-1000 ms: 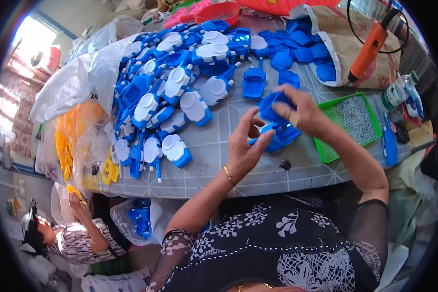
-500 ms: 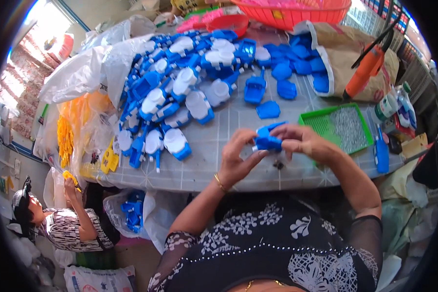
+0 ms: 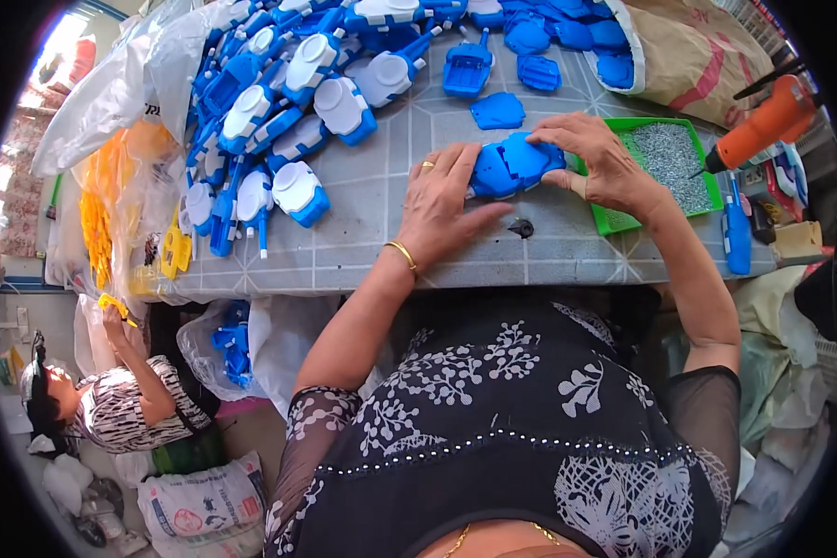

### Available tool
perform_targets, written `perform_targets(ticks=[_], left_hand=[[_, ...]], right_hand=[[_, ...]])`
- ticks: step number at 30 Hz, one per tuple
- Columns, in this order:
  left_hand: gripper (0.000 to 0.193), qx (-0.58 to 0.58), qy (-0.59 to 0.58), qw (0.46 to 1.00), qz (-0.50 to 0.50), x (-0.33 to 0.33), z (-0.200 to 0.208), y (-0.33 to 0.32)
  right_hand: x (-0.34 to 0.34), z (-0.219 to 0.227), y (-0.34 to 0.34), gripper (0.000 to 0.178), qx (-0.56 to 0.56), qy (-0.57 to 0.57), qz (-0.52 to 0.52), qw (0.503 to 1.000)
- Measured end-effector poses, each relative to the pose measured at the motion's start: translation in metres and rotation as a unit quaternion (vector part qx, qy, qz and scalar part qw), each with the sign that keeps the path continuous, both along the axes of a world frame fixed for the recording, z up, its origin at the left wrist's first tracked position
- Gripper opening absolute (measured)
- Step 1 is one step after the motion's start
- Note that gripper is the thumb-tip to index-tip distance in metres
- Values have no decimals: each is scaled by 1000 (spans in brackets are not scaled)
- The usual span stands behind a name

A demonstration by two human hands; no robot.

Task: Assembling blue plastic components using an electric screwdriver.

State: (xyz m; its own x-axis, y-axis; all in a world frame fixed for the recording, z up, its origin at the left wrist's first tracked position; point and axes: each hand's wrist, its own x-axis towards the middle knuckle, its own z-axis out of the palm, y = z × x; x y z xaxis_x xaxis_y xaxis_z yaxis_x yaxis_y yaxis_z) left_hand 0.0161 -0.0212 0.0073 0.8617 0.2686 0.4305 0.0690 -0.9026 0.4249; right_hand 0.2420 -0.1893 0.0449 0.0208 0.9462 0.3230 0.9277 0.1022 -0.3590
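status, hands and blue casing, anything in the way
Left hand against blue plastic casing, left end. Right hand gripping right end. Small dark piece nearby, not blocking.

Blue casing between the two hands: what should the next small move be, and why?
Probably a gentle nudge to square the upper piece with the right hand while the left hand steadies the blue casing: that piece appears slightly askew, and the hands are at opposite ends.
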Motion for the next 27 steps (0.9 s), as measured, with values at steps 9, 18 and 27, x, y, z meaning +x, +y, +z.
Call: perform_targets(ticks=[9,18,27], left_hand=[[74,-4,27,996,-84,20,9,19],[70,-25,13,996,-83,28,8,23],[67,-35,-31,995,-91,35,0,24]], right_hand=[[15,1,12,51,-23,36,47,998],[18,1,7,54,-41,25,40,998],[15,-2,12,57,5,-56,63,996]])
